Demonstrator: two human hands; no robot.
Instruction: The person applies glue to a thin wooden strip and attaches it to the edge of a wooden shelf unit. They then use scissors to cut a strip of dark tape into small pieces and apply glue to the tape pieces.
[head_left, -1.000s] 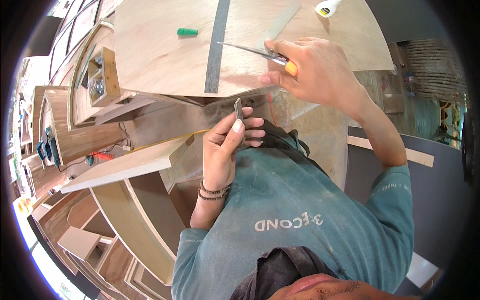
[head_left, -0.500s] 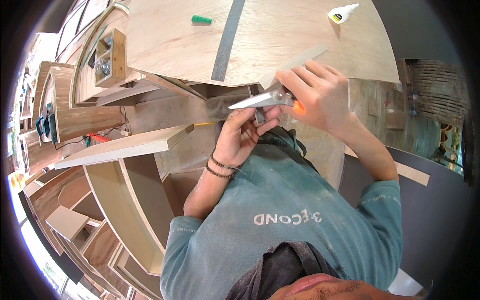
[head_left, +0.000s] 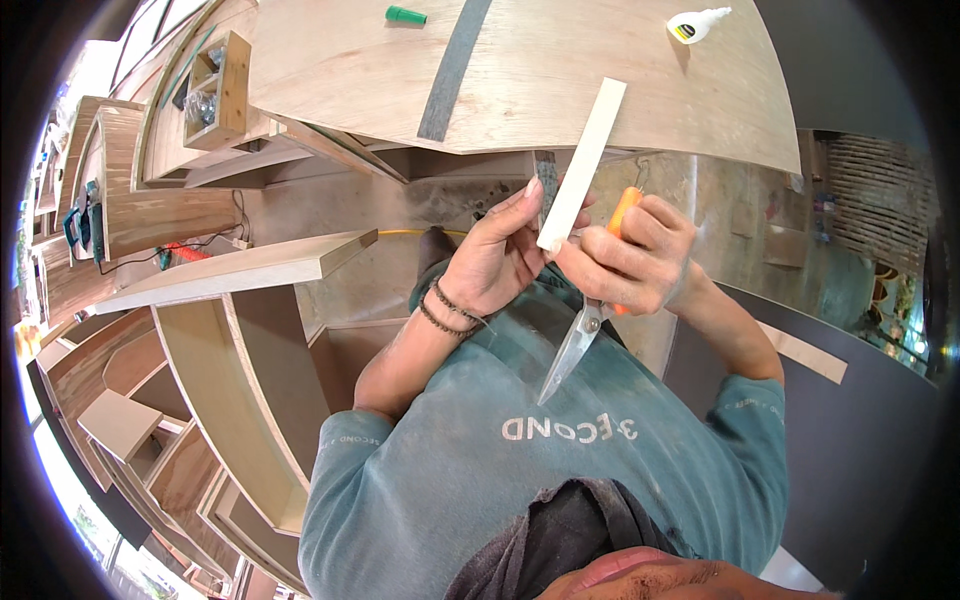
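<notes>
My right hand (head_left: 638,262) wraps round metal shears (head_left: 575,350) with orange handles. The blades point down toward my shirt and look closed. Between that hand's thumb and fingertip is the lower end of a narrow cream strip (head_left: 585,160), which slants up over the table's near edge. Beside it, my left hand (head_left: 497,245) is turned palm up, its thumb and fingers closed on a short dark grey strip (head_left: 546,180). Part of the left fingers is hidden behind the cream strip.
On the plywood tabletop (head_left: 340,80) lie a long grey strip (head_left: 453,75), a green cap (head_left: 406,15) and a white nozzle bottle (head_left: 697,25). A wooden box (head_left: 232,92) with bagged items stands left. Unfinished cabinet frames (head_left: 240,390) crowd the lower left; a dark panel (head_left: 850,450) lies right.
The shears have swung from pointing left to pointing down toward my body. The pale strip has turned broad side up and come between my hands. My right hand has lowered.
</notes>
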